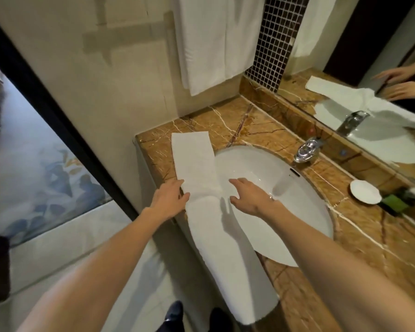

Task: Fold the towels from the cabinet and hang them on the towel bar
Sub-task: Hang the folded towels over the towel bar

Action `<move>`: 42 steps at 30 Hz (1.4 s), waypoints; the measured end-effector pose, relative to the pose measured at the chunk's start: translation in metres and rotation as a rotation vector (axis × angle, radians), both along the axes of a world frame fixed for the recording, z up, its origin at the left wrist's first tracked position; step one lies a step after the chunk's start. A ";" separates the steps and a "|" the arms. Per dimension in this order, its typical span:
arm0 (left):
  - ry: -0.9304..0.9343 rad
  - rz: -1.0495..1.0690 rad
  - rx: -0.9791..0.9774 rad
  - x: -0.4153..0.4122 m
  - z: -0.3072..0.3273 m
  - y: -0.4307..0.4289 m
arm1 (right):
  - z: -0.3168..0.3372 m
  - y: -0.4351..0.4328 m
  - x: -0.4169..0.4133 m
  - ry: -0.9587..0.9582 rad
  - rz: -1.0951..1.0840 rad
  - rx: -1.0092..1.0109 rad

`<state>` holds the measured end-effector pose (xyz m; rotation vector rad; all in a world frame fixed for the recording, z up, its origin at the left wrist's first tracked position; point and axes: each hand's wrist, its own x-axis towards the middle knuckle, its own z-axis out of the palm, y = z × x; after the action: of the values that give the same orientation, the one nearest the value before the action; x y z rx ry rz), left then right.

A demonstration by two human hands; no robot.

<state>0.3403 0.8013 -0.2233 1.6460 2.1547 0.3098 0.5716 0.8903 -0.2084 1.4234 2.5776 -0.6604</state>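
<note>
Item under work: 1 white towel (pixel 201 168), already folded to a long narrow strip. It lies on the table (pixel 225 121), its far end flat on the marble, its middle crossing the left rim of the sink (pixel 285 200), its near end hanging over the front edge.

Left hand (pixel 169 197): at the strip's left edge near mid-length, fingers loosely bent and touching the cloth; whether they pinch it cannot be told. Right hand (pixel 248 197): spread and relaxed over the basin, thumb at the strip's right edge, holding nothing.

Judged step: the crosswise fold. To do it well, smooth the middle where it sags at the basin rim, take both corners of 1 end, bring it over to meet the other end squarely, and keep the long edges aligned and clear of the bowl.

Count: 1 towel on the table; what appear to be 2 hanging towels (pixel 209 44) on the wall beyond; 1 sink; 1 faucet (pixel 307 150); 1 small white dish (pixel 364 191); 1 mirror (pixel 369 44).
</note>
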 end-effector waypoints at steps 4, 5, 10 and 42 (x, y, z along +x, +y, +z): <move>-0.145 0.075 -0.055 0.014 -0.012 -0.015 | -0.021 -0.005 0.007 -0.003 -0.013 -0.113; -0.157 0.091 -0.072 0.014 -0.015 -0.017 | -0.025 -0.005 0.007 0.002 -0.025 -0.130; -0.140 0.128 -0.101 0.011 -0.032 -0.015 | -0.045 0.001 0.002 0.033 -0.067 -0.175; -0.561 0.498 0.145 0.014 -0.071 0.040 | -0.090 0.043 -0.041 0.669 -0.902 -0.648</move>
<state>0.3542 0.8409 -0.2942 0.8991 2.0805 0.9638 0.5303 0.9332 -0.2985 2.2790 1.5337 -2.1288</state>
